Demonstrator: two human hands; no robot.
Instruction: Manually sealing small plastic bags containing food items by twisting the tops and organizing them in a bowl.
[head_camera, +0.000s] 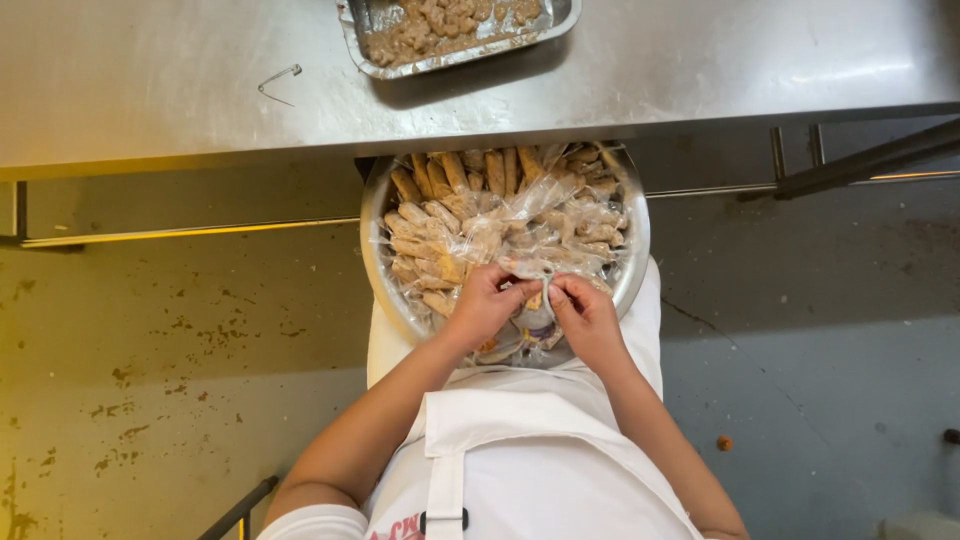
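Note:
A wide metal bowl (372, 215) rests on my lap, full of tan finger-shaped snacks, many sealed in small clear plastic bags. My left hand (487, 303) and my right hand (585, 312) meet over the bowl's near side. Both pinch the same small clear bag (533, 268) of snacks, fingers closed on its top. The bag's lower part is hidden behind my fingers.
A steel table (200, 80) spans the top, overhanging the bowl's far rim. A foil tray (460, 30) of brown snacks sits on it, with a bent wire clip (278, 82) to the left. Stained floor lies on both sides. I wear a white apron (520, 450).

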